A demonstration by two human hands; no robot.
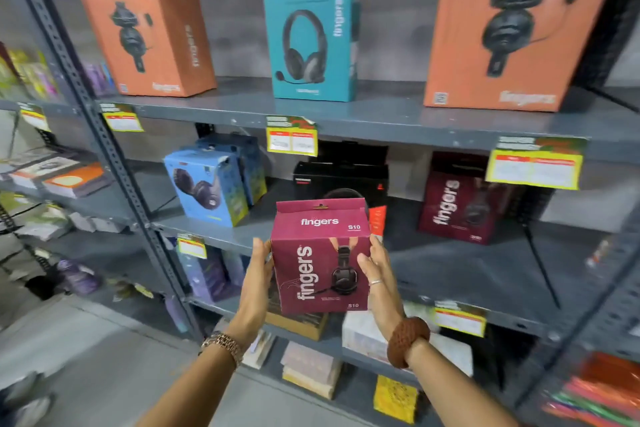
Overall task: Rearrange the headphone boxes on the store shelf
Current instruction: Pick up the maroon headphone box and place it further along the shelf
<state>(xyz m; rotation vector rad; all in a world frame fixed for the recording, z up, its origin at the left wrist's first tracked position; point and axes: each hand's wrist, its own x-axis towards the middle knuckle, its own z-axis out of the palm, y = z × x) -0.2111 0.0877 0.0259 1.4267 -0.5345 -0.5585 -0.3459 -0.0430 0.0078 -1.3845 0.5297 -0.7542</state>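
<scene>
Head view showed both hands raised at the lower centre of the frame, holding a magenta headphone box (320, 256) between them in front of the grey metal shelf (381, 114). The left hand (258, 274) pressed flat against the box's left side, and the right hand (375, 274) pressed against its right side, with a ring on one finger. The box stood upright, its printed front toward the camera, and was clear of the shelf boards.

A metal watch (223, 345) sat on the left wrist and a brown knitted band (407, 341) on the right.

On the top board stood an orange box (149, 43) at the upper left, a teal box (311, 45) in the upper middle, and a larger orange box (516, 35) at the upper right, all well apart. On the middle board, a blue box (204, 184) stood at the left, a black box (341, 177) just behind the held one, and a dark maroon box (460, 201) at the right. Yellow price tags (291, 139) hung from the board edges. The lower boards carried blurred goods that I could not tell apart.
</scene>
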